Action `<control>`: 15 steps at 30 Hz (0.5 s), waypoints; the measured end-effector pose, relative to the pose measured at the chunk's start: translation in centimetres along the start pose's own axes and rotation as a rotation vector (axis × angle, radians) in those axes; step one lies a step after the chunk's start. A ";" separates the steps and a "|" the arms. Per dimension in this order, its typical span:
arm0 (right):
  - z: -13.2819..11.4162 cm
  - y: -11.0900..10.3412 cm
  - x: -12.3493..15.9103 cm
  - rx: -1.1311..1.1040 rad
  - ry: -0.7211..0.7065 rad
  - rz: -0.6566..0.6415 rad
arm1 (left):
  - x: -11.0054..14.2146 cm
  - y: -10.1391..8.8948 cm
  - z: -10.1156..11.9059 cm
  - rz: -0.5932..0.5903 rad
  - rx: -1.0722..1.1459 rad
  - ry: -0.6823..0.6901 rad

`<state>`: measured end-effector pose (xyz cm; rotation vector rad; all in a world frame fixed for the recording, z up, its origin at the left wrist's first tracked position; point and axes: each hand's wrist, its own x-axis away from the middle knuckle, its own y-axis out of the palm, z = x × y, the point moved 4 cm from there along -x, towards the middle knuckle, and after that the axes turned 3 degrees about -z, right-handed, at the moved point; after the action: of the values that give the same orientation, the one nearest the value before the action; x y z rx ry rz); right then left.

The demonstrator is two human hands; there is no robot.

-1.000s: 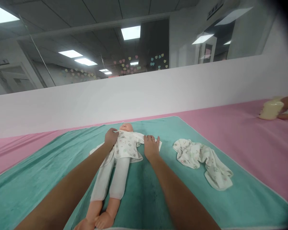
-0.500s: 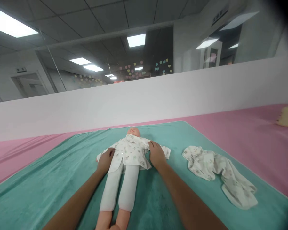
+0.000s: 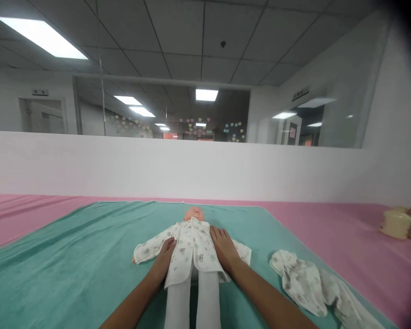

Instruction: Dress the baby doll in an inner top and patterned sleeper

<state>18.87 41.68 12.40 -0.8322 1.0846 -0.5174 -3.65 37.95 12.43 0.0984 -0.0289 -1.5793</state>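
left hand [image 3: 163,261] | fingers together, flat on doll's gown [image 3: 192,244] | right hand [image 3: 224,249] | same, seemingly no pinch

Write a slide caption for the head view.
Left hand and right hand touch a baby doll's printed gown on a teal towel.

The doll's head [image 3: 193,214] is a peachy pink; its gown [image 3: 192,242] is white, scattered with small green and grey prints; the leggings [image 3: 180,306] are plain white; a similar soft print covers the crumpled garment [image 3: 299,283] off to the right; the towel [image 3: 55,265] is a muted teal with a pale edging; the sheet [image 3: 345,224] under it is bright pink; the long low wall [image 3: 157,167] is white; the container [image 3: 396,224] is cream-yellow; the distant hearts [image 3: 198,128] come in pastel blue, green, yellow and pink
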 end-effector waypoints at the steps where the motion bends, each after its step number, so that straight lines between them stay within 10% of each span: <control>1: 0.0 0.0 -0.2 0.006 -0.057 0.016 | 0.3 0.3 0.0 -0.007 0.088 -0.042; 6: -0.5 -0.3 -0.5 0.036 -0.202 0.089 | 0.7 1.0 1.1 0.052 0.280 -0.135; 15: -2.3 -2.6 2.7 -0.632 0.283 -0.041 | 0.1 1.3 0.6 -0.017 0.413 -0.099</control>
<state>17.85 37.38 12.50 -1.3618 1.5288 -0.3292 -2.42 37.78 13.10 0.3442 -0.4334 -1.5746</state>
